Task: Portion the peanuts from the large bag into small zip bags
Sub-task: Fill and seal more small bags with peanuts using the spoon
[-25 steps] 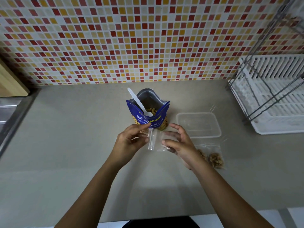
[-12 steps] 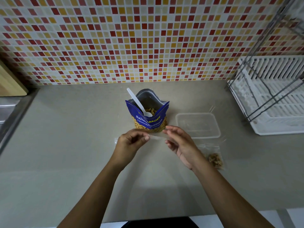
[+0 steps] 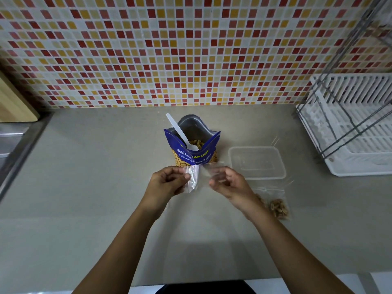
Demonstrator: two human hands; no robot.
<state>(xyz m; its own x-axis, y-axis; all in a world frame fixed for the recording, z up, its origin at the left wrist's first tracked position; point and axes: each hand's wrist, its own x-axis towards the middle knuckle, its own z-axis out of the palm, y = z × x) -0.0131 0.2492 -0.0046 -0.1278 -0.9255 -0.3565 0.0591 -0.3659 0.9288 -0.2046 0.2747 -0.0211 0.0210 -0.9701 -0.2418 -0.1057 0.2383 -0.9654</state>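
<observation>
- The light is dim and even, coming from overhead, a bit warm on the counter (image 3: 84, 187).
- Soft shadows lie under both forearms, darkest near the bottom edge.
- Faint glare catches the empty zip bag (image 3: 194, 177) and the clear plastic container (image 3: 257, 162).
- The wide lens bows the tiled wall (image 3: 169, 49) and slants the dish rack (image 3: 352, 128) at the right edge.
- The corners fall darker, and the far edges look slightly soft.
</observation>
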